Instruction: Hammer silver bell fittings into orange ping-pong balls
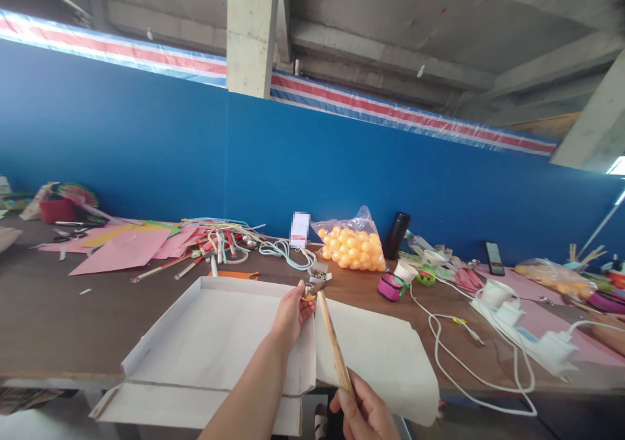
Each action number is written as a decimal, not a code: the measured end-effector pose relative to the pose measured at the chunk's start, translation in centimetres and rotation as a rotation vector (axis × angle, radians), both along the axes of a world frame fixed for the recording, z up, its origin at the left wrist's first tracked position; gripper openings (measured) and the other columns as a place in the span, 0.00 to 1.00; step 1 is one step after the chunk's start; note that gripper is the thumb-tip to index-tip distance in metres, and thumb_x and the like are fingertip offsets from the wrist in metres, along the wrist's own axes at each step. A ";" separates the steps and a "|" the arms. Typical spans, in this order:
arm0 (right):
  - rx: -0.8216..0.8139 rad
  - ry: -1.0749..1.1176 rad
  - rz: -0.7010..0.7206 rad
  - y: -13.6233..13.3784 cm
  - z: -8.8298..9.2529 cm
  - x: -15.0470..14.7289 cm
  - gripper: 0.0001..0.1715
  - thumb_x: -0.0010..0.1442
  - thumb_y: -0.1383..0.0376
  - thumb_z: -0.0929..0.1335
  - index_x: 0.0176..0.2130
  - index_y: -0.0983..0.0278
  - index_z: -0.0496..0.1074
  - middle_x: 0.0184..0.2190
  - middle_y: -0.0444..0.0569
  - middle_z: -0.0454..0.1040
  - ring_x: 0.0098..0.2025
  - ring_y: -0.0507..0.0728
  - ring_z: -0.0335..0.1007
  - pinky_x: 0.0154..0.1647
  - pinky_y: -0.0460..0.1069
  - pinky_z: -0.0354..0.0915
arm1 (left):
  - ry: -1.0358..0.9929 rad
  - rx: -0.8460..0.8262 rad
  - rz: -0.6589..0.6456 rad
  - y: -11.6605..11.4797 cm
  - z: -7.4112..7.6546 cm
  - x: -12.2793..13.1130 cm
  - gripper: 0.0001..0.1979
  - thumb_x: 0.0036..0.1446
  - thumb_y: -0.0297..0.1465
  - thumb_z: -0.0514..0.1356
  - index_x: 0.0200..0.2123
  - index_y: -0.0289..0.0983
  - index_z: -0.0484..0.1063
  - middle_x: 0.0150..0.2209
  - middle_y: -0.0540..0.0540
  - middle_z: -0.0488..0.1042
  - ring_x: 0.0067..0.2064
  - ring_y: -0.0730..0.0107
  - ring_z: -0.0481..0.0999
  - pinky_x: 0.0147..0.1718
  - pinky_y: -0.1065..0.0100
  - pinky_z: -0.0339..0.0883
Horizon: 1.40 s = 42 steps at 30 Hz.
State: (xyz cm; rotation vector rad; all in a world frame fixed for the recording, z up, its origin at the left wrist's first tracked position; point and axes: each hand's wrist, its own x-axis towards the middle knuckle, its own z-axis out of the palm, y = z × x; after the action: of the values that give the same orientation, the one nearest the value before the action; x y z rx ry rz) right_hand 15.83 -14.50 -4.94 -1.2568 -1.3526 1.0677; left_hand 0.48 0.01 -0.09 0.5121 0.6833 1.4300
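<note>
My left hand [291, 315] pinches the top end of a wooden stick [333, 342], where small silver bells and a bit of paper [318, 277] are fixed. My right hand [366, 414] grips the stick's lower end near the frame's bottom edge. The stick slants up to the left above a flat white cardboard box lid [205, 345] and a white paper sheet [385, 355] on the brown table.
Pink and yellow paper sheets [122, 248] and coloured cords [229, 238] lie at the back left. A bag of orange balls [352, 241], a black cup [396, 235], a phone [495, 258], white chargers and cables [508, 326] fill the right side. A blue wall stands behind.
</note>
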 end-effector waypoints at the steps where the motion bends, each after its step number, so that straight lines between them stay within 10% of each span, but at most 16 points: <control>1: -0.002 0.002 -0.002 0.0 0.0 0.0 0.39 0.52 0.39 0.64 0.49 0.66 0.67 0.24 0.45 0.71 0.12 0.43 0.50 0.11 0.42 0.44 | 0.000 0.000 0.000 0.0 0.0 0.0 0.14 0.54 0.39 0.62 0.30 0.32 0.69 0.24 0.46 0.72 0.23 0.76 0.73 0.25 0.73 0.71; 42: -0.008 0.014 -0.024 -0.3 0.4 -0.1 0.40 0.50 0.38 0.65 0.48 0.66 0.68 0.23 0.45 0.72 0.12 0.44 0.50 0.11 0.42 0.43 | -0.009 -0.001 -0.002 -0.1 0.3 0.0 0.13 0.55 0.38 0.61 0.30 0.32 0.69 0.25 0.46 0.72 0.23 0.76 0.73 0.24 0.73 0.71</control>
State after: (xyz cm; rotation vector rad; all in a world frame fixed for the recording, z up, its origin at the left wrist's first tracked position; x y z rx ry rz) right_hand 15.76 -14.76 -4.56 -1.2658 -1.3214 1.0642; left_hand 0.48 -0.11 0.18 0.5049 0.6760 1.4292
